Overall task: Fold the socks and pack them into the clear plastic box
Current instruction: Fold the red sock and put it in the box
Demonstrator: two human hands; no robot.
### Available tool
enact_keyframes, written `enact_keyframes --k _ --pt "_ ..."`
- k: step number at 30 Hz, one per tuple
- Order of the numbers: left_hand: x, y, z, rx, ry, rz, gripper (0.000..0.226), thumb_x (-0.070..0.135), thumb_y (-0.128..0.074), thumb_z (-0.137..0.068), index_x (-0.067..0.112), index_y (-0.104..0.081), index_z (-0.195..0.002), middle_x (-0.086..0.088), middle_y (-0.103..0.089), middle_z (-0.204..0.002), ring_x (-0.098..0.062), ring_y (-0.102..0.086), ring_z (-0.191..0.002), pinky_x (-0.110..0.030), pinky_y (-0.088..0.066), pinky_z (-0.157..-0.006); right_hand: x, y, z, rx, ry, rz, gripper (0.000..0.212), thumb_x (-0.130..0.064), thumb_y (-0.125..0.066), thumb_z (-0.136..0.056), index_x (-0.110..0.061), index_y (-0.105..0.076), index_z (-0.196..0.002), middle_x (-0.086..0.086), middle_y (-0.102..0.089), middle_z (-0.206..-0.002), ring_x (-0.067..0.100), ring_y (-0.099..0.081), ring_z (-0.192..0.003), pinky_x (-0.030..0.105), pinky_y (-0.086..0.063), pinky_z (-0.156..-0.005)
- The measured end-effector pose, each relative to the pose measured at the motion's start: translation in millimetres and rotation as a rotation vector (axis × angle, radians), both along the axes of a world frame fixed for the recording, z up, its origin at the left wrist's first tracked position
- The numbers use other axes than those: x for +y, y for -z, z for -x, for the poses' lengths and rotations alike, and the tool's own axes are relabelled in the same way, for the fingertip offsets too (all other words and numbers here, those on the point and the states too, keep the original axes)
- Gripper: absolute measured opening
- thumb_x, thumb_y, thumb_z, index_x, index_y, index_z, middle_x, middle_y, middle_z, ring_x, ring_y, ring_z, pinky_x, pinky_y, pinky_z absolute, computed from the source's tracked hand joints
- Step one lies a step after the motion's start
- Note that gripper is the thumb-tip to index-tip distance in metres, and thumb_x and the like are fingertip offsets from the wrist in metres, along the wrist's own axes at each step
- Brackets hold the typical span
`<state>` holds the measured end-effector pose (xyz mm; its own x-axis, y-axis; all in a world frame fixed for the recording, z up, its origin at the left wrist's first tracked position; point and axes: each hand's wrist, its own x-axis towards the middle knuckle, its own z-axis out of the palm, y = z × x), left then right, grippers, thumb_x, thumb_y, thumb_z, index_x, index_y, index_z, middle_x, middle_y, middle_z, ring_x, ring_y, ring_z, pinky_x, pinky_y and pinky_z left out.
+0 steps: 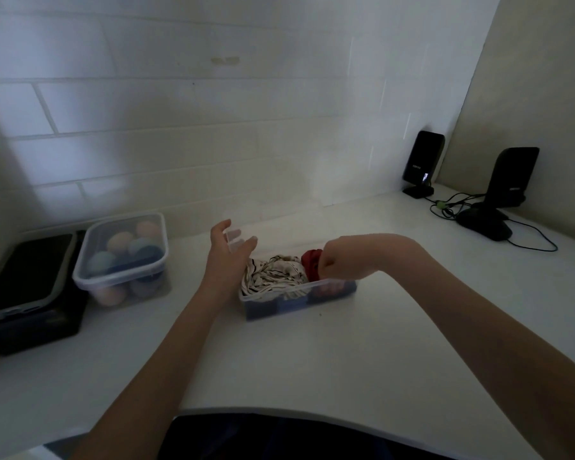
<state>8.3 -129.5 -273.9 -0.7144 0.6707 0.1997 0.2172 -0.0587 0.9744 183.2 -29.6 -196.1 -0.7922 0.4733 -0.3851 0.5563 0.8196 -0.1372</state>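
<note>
A clear plastic box stands on the white counter in the middle of the view. Inside lie striped white socks on the left and a red sock on the right, with dark socks showing through the front wall. My right hand bends down at the wrist into the box's right part; its fingers are hidden behind the wrist, pressed at the red sock. My left hand hovers with fingers spread at the box's far left corner, touching the clear rim or a clear lid there.
A lidded clear container full of rolled socks stands at the left, beside a dark tablet on a black box. Two black speakers and cables occupy the back right. The counter's curved front edge is near me.
</note>
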Motion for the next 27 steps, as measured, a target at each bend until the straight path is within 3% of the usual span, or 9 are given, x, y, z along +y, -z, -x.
enact_keyframes --k 3,6,8,11,14,19,23,25,27 --pt "0.4 1.7 1.5 0.003 0.002 -0.006 0.055 0.018 -0.059 -0.09 0.016 -0.03 -0.137 -0.011 -0.047 -0.133 -0.018 -0.052 -0.107 -0.018 -0.042 -0.074 0.7 0.8 1.6 0.038 -0.019 -0.009 0.02 -0.013 -0.046 -0.086 -0.015 -0.061 -0.072 -0.003 -0.061 -0.071 0.009 -0.052 -0.061 0.02 -0.038 -0.055" --pt "0.6 3.5 2.6 0.004 0.004 -0.008 0.055 0.018 -0.059 -0.089 0.017 -0.031 -0.136 -0.008 -0.049 -0.131 -0.015 -0.054 -0.1 -0.01 -0.041 -0.063 7.2 1.8 -6.6 0.255 0.02 -0.013 0.008 -0.015 -0.061 -0.076 -0.022 -0.062 -0.077 -0.006 -0.064 -0.075 0.01 -0.055 -0.065 0.019 -0.042 -0.055" --pt "0.5 4.4 3.0 -0.007 0.013 -0.018 0.054 0.018 -0.059 -0.089 0.018 -0.032 -0.136 -0.008 -0.05 -0.13 -0.013 -0.056 -0.094 -0.015 -0.043 -0.066 11.6 -0.3 -13.0 0.353 0.021 0.016 0.013 -0.017 -0.069 -0.073 -0.024 -0.061 -0.08 -0.01 -0.061 -0.07 0.006 -0.054 -0.061 0.015 -0.039 -0.05" --pt "-0.1 4.8 3.6 -0.022 0.033 -0.024 0.053 0.018 -0.059 -0.09 0.019 -0.032 -0.136 -0.009 -0.05 -0.13 -0.011 -0.058 -0.091 -0.021 -0.047 -0.068 17.6 -5.2 -17.3 0.405 -0.001 0.034 0.025 -0.018 -0.076 -0.071 -0.025 -0.058 -0.087 -0.01 -0.057 -0.07 0.006 -0.051 -0.061 0.018 -0.038 -0.052" --pt "0.0 5.2 3.8 -0.03 0.033 -0.031 0.054 0.018 -0.058 -0.09 0.02 -0.03 -0.137 -0.008 -0.05 -0.13 -0.006 -0.058 -0.088 -0.024 -0.049 -0.07 19.3 -4.7 -14.9 0.405 0.002 0.086 0.04 -0.015 -0.077 -0.071 -0.03 -0.055 -0.1 -0.012 -0.057 -0.089 0.01 -0.059 -0.078 0.023 -0.05 -0.064" --pt "1.0 4.0 2.4 -0.07 0.018 -0.053 0.067 0.016 -0.054 -0.093 0.02 -0.012 -0.145 -0.004 -0.052 -0.127 -0.016 -0.062 -0.098 -0.028 -0.051 -0.076 20.0 10.5 -2.9 0.346 -0.031 0.084 0.046 -0.014 -0.073 -0.071 -0.031 -0.058 -0.112 -0.008 -0.061 -0.112 0.01 -0.056 -0.089 0.02 -0.043 -0.071" --pt "0.8 7.4 4.6 -0.109 0.033 -0.047 0.069 0.017 -0.054 -0.093 0.013 -0.011 -0.146 0.0 -0.055 -0.122 0.004 -0.065 -0.08 -0.011 -0.051 -0.057 30.4 -0.8 -17.2 0.372 -0.033 0.228 0.05 -0.027 -0.075 -0.073 -0.039 -0.055 -0.117 -0.015 -0.059 -0.118 0.004 -0.058 -0.096 0.018 -0.047 -0.079" --pt "2.3 9.0 5.5 -0.146 0.052 -0.058 0.066 0.02 -0.057 -0.091 0.01 -0.02 -0.144 -0.002 -0.057 -0.124 0.002 -0.067 -0.08 -0.018 -0.055 -0.065 34.7 -2.2 -29.4 0.482 0.008 0.271 0.05 -0.042 -0.073 -0.073 -0.048 -0.052 -0.118 -0.021 -0.056 -0.117 0.002 -0.056 -0.096 0.016 -0.044 -0.077" --pt "4.4 9.7 5.7 -0.194 0.071 -0.087 0.063 0.024 -0.057 -0.091 0.009 -0.024 -0.143 -0.007 -0.057 -0.129 -0.01 -0.069 -0.09 -0.037 -0.056 -0.082 34.2 9.6 -34.6 0.719 0.173 0.311 0.05 -0.048 -0.069 -0.075 -0.046 -0.05 -0.121 -0.015 -0.056 -0.12 0.008 -0.059 -0.096 0.02 -0.046 -0.078"
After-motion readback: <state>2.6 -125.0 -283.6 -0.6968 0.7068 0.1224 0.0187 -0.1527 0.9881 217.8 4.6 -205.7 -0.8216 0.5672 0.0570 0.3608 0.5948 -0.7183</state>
